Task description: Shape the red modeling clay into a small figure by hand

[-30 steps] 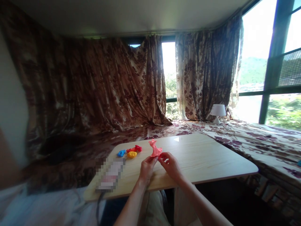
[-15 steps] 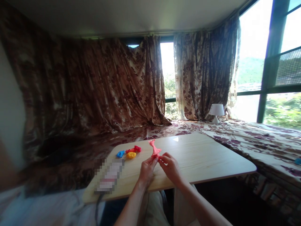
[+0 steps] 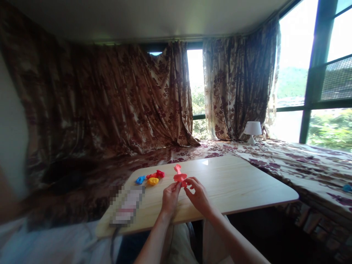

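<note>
- Left hand (image 3: 170, 198): its fingers pinch the coral piece (image 3: 180, 177) over the table's (image 3: 247, 187) middle; a loosened pinch could drop it.
- Right hand (image 3: 198, 194): its fingers curl beside the coral piece, whether pinching is unclear; a hard tug might tear it.
- Table's far-left part: one blue piece (image 3: 140, 180), one yellow piece (image 3: 153, 181), red bundle (image 3: 160, 174) of one or two.

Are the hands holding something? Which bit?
A crumpled pink piece: the left hand pinches it near the bottom. The right hand is at its lower right edge; whether it grips is unclear.
</note>
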A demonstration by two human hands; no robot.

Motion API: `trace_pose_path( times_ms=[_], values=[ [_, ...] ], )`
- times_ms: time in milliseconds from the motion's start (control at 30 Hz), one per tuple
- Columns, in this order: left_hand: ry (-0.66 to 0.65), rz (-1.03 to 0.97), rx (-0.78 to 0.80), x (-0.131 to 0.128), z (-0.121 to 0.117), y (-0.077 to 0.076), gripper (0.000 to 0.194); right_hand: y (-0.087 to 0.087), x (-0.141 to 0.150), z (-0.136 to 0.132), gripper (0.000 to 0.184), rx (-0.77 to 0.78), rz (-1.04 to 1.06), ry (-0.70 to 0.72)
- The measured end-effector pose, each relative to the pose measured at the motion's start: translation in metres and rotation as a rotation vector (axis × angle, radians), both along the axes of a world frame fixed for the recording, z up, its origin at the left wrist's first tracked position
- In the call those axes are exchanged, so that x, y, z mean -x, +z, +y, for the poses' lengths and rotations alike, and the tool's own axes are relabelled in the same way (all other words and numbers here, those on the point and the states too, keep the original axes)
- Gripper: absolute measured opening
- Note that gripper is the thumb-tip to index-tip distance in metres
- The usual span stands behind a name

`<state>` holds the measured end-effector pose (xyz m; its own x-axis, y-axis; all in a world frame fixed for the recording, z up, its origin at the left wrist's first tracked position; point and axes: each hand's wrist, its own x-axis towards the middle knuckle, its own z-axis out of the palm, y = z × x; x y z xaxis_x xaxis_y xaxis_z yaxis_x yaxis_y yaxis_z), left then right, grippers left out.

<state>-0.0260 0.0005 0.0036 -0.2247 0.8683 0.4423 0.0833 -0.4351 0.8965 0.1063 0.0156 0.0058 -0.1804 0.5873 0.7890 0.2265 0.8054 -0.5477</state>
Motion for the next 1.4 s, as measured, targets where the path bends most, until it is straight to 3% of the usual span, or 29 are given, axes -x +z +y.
trace_pose_path(
  times_ms=[200,367,500,633,900,1167,1400],
  values=[
    [-0.027,0.016,-0.017,-0.003,-0.003,0.004,0.033,-0.001,0.001,0.000,0.018,-0.045,-0.010,-0.020],
    [-0.016,0.022,-0.037,-0.002,-0.003,0.003,0.030,-0.005,0.002,0.006,0.027,0.024,0.024,0.001],
    [-0.027,0.077,-0.065,-0.002,-0.002,0.001,0.029,-0.005,0.001,0.006,0.015,0.052,0.020,-0.014],
    [-0.041,0.118,-0.045,-0.004,-0.004,0.002,0.032,-0.003,-0.001,0.003,0.015,0.019,0.030,-0.038],
    [-0.087,-0.057,0.027,-0.004,0.000,0.000,0.030,-0.006,0.001,0.009,0.014,0.046,0.064,-0.019],
    [-0.022,0.211,-0.016,-0.006,-0.002,0.001,0.029,-0.006,-0.003,0.008,0.013,0.024,0.069,-0.051],
    [-0.155,0.127,0.013,-0.007,-0.006,0.006,0.034,-0.003,-0.004,0.001,0.017,-0.069,-0.005,-0.004]
  ],
)
